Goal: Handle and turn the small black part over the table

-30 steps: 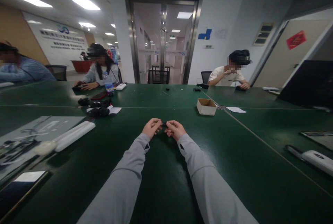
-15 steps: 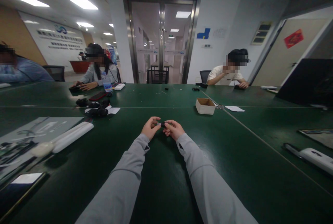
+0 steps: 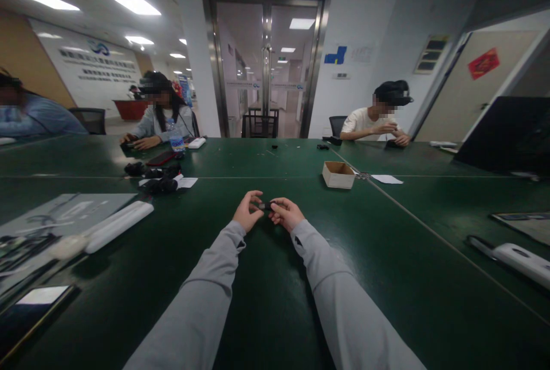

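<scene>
Over the green table (image 3: 275, 290), my right hand (image 3: 287, 213) pinches a small black USB stick (image 3: 267, 206) between thumb and fingers. The stick lies roughly level, its grey metal-looking end pointing left. My left hand (image 3: 248, 211) is open just beside that end, thumb and fingers apart around it, and holds nothing that I can see. Fine details of the stick are too small to make out.
An open cardboard box (image 3: 339, 175) stands ahead to the right, near a paper slip (image 3: 387, 178). Black devices (image 3: 161, 178) lie ahead left. A phone (image 3: 34, 318) and a white bar (image 3: 120, 224) are at left. People sit across the table.
My left thumb and fingers have spread apart and let go of the stick's left end, which now shows more. My right hand keeps its pinch in nearly the same place.
</scene>
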The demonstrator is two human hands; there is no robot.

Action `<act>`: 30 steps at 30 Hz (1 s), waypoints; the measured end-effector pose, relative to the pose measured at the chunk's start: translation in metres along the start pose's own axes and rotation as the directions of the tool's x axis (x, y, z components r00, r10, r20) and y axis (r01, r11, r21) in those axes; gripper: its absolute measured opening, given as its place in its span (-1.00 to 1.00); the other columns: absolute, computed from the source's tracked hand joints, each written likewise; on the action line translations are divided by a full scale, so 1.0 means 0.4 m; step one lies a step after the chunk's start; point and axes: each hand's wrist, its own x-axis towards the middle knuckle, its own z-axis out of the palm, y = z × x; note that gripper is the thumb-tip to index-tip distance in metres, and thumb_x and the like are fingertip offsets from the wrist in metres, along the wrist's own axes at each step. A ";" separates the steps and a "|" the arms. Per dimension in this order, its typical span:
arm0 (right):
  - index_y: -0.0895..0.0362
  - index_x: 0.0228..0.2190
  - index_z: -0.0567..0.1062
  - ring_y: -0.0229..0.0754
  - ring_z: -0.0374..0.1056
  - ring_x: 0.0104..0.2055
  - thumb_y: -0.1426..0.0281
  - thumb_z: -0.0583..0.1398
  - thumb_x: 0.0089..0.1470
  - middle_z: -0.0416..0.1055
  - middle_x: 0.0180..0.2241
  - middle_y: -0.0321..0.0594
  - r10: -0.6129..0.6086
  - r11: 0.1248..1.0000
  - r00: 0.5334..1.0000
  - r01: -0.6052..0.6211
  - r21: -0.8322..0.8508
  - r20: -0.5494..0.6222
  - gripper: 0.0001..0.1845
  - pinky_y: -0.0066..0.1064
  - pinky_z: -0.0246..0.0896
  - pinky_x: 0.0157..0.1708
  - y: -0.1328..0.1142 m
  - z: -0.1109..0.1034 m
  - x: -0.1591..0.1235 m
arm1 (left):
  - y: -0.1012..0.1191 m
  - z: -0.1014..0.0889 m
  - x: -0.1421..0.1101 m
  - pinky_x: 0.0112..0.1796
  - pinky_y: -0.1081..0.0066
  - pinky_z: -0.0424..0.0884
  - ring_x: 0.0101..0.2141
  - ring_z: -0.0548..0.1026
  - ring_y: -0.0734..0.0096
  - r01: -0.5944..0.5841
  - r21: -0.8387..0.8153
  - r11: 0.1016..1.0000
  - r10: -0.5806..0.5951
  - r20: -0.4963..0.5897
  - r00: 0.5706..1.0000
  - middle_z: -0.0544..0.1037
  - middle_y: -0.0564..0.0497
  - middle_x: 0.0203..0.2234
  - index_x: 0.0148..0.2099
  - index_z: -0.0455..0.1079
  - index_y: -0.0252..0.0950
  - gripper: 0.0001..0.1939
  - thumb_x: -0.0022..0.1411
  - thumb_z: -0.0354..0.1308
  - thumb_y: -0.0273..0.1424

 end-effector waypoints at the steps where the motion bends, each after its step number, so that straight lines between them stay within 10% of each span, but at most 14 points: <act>1: 0.18 -0.36 0.33 -0.34 0.26 -0.68 0.27 0.34 -0.28 0.37 -0.67 -0.29 0.000 1.000 1.000 0.000 -0.003 0.003 -0.56 -0.57 0.18 -0.70 0.000 0.000 0.000 | 0.000 0.000 -0.001 -0.47 0.52 0.24 -0.53 0.31 0.59 0.020 -0.005 1.000 -0.020 0.000 1.000 0.36 0.05 -0.41 -0.07 0.18 -0.30 -0.53 -0.10 0.13 -0.37; 30: 0.19 -0.34 0.33 -0.32 0.29 -0.66 0.26 0.35 -0.29 0.38 -0.65 -0.28 -0.015 1.000 0.999 0.015 0.007 0.046 -0.54 -0.56 0.19 -0.68 0.016 -0.015 0.010 | -0.003 0.002 0.002 -0.47 0.51 0.26 -0.55 0.32 0.59 0.038 -0.051 0.998 -0.037 0.031 0.999 0.33 0.08 -0.44 -0.11 0.21 -0.32 -0.57 -0.09 0.13 -0.35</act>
